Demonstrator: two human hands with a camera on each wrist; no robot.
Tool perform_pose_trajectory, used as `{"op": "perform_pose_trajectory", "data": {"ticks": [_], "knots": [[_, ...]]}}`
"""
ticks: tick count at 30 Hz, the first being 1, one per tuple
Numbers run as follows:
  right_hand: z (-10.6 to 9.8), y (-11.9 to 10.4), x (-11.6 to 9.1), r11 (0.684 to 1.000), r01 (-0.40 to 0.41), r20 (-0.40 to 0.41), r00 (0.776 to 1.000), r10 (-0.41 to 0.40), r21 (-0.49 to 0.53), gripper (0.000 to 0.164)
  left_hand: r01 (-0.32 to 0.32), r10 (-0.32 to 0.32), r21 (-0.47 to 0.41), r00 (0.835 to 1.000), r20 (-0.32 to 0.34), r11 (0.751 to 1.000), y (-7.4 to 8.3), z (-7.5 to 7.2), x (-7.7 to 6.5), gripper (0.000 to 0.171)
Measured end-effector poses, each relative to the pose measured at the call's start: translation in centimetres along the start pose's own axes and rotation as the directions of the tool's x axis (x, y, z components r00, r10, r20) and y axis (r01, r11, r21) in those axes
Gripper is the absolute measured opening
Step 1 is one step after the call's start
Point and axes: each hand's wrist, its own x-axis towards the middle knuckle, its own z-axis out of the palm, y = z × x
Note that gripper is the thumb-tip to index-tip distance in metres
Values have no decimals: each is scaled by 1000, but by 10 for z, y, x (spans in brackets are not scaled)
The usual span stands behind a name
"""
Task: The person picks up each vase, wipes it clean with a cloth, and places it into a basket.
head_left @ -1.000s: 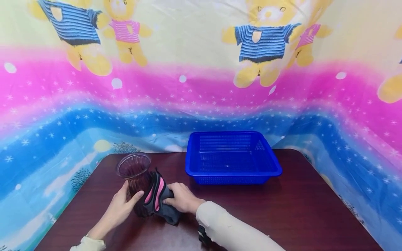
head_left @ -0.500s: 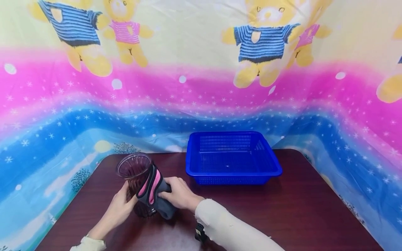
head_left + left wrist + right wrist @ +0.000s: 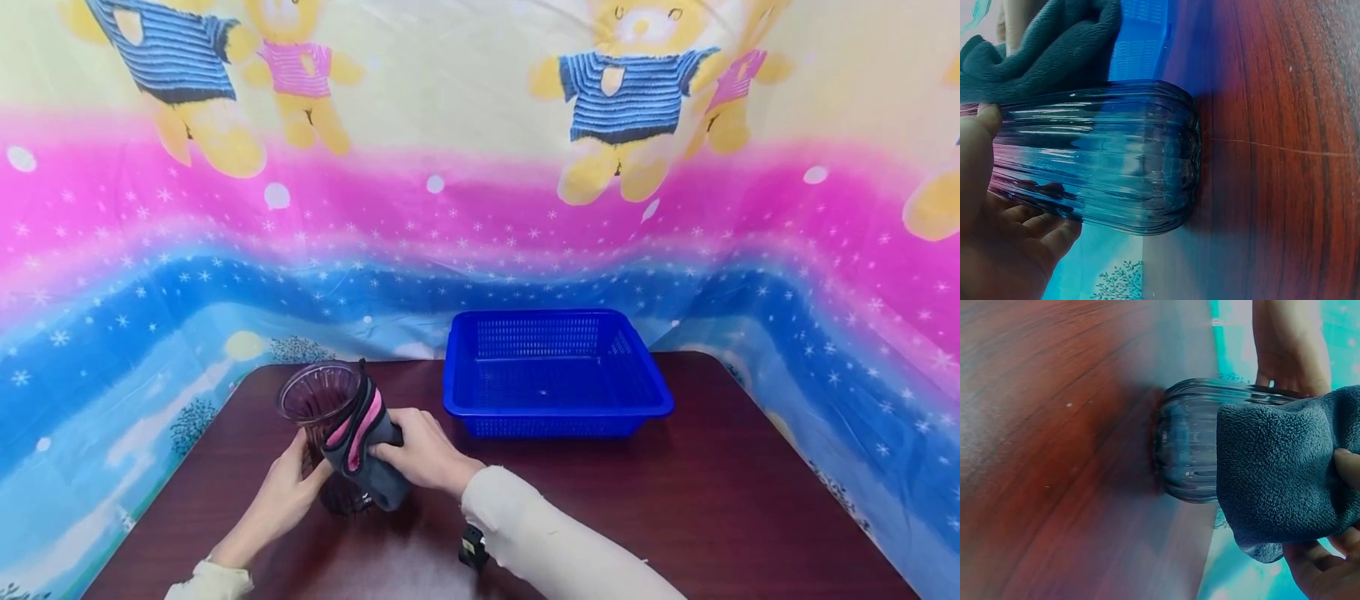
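Note:
A ribbed, purple-tinted glass vase (image 3: 318, 396) with a flared rim stands on the left part of the table. My left hand (image 3: 288, 483) grips its side, thumb toward me and fingers curling round the far side, as the left wrist view also shows. My right hand (image 3: 420, 450) pinches a folded dark grey cloth (image 3: 382, 479) with pink and black trim, held against the vase's right side. In the right wrist view the fuzzy cloth (image 3: 1279, 469) covers the vase's upper part, while its base (image 3: 1188, 444) shows below.
A blue plastic basket (image 3: 558, 412) with perforated walls sits at the back of the dark wooden table (image 3: 675, 517), right of the vase. Behind the table hangs a curtain (image 3: 450, 225) printed with bears. A black strap (image 3: 472, 546) shows under the right sleeve.
My right hand has moved the cloth up and left along the vase, so it overlaps more of the side below the rim. My left hand keeps its grip on the vase.

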Motion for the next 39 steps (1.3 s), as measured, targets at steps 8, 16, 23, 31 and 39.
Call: {"op": "perform_pose_trajectory", "data": {"ticks": [8,16,23,31,39], "knots": [[-7,-10,3,1000,-5,5,1000,5,7,8,-12,12,-3,1000,-6,1000,-1,1,0,59],[-10,-15,6,1000,0,-8,1000,-1,-3,9,-43,43,-1,999,-25,999,0,1,-1,52],[-7,-12,5,999,7,0,1000,-7,-39,10,-39,39,7,999,-16,999,-1,0,0,55],[-5,-9,4,997,26,-16,1000,-27,-74,9,-26,26,11,1000,-12,1000,2,-1,1,59],[-1,-3,2,995,13,5,1000,-13,-101,10,-29,29,17,999,-14,999,2,1,0,60]]}}
